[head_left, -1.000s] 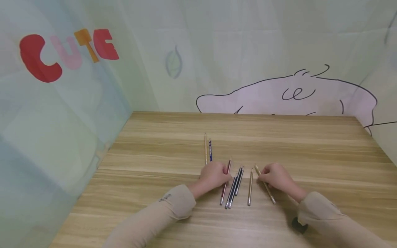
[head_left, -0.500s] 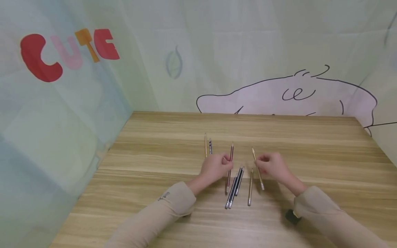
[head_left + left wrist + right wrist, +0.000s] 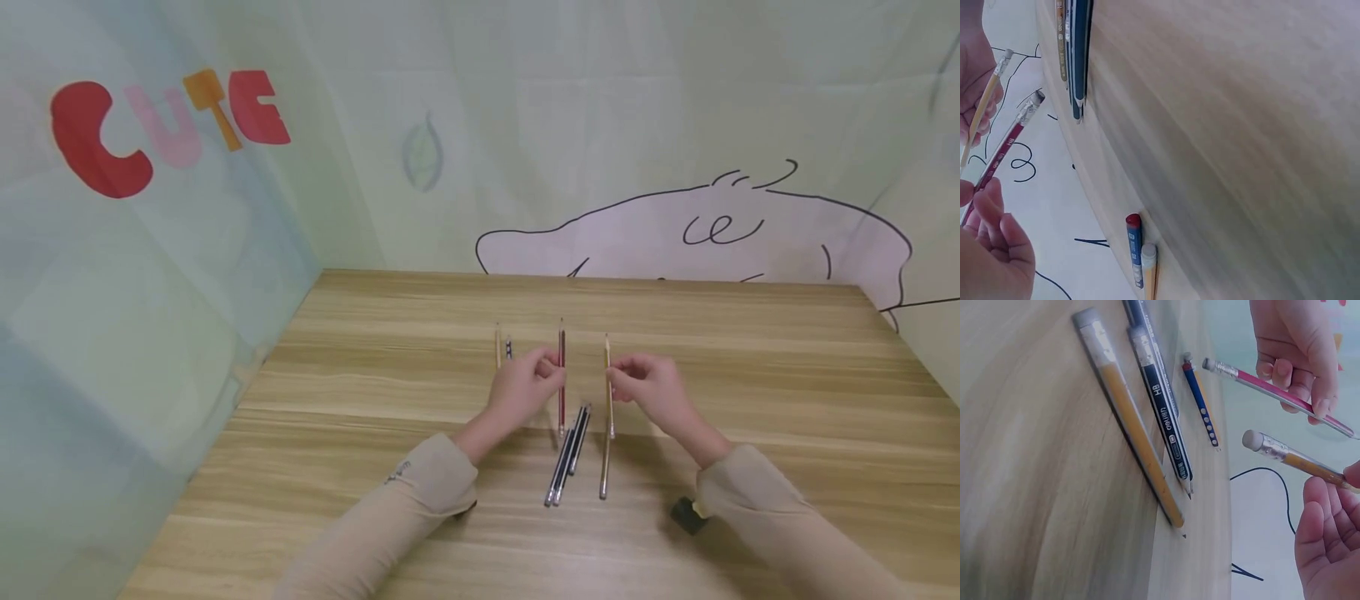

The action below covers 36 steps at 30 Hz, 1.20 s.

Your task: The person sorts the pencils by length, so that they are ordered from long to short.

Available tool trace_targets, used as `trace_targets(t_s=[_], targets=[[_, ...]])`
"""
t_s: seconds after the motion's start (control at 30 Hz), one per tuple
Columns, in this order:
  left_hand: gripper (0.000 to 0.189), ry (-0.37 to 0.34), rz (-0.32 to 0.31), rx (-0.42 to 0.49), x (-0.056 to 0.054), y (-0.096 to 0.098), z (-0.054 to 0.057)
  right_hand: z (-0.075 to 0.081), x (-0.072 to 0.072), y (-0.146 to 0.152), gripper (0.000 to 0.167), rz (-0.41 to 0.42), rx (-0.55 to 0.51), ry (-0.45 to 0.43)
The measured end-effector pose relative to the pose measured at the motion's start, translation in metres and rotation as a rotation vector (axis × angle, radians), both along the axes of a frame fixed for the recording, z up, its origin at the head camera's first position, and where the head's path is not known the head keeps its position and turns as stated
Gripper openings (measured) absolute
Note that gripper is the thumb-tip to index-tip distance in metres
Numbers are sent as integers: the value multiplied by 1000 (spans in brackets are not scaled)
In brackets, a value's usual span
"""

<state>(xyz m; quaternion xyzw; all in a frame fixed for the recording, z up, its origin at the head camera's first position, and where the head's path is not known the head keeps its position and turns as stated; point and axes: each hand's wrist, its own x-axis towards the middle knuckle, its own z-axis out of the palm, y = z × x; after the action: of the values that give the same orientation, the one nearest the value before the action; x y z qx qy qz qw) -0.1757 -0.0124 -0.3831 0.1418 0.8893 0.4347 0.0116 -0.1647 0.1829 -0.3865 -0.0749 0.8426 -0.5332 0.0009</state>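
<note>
Dark striped pencils lie bunched on the wooden table, on your side of the gap between your hands, with a gold pencil near their right. In the head view that gold pencil's upper part is covered by the yellow pencil you hold. A blue pencil and a pale pencil lie side by side beyond your left hand, which partly hides them. Your left thumb and fingers pinch the red pencil; your right hand pinches the yellow one. Both are raised off the table, well apart, nearly parallel, long axes running away from you, tips toward the far edge, erasers toward you.
</note>
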Motion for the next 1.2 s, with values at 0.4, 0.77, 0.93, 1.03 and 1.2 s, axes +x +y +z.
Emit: trace_targets(t_s=[0.4, 0.77, 0.93, 1.03, 1.2], targets=[[23, 32, -29, 28, -2, 5, 4, 1, -3, -7, 20, 5, -47, 17], [20, 17, 6, 33, -7, 7, 2, -3, -9, -16, 18, 16, -110, 42], [20, 12, 14, 37, -9, 5, 2, -4, -11, -20, 16, 18, -124, 41], [21, 5, 16, 38, -10, 3, 2, -5, -12, -23, 15, 22, -137, 39], [19, -1, 18, 47, -11, 1, 4, -6, -14, -25, 18, 30, -108, 27]])
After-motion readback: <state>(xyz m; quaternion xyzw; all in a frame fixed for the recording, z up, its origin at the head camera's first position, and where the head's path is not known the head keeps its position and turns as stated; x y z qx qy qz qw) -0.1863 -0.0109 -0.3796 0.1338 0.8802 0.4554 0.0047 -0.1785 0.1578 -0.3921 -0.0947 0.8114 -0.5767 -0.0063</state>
